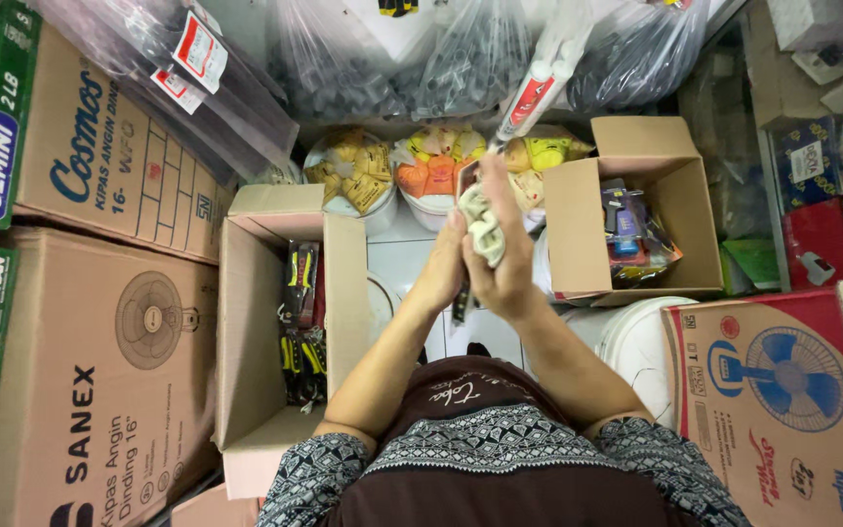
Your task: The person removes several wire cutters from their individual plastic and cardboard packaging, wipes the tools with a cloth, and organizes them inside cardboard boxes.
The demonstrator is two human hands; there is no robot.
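Grey cloth (483,226) sits wadded in the right hand (501,256), fingers closed round it; the left hand (441,268) grips a dark tool (461,303), mostly hidden, over the gap between two open boxes (280,332). Better to keep the tool steady and rub along it — short strokes, firm pressure — turning the cloth to a clean fold.

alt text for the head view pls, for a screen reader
Seen from above, a person's left hand and right hand press together around a crumpled cloth and a long white tube. Open cardboard boxes of packaged tools and large fan cartons surround them.
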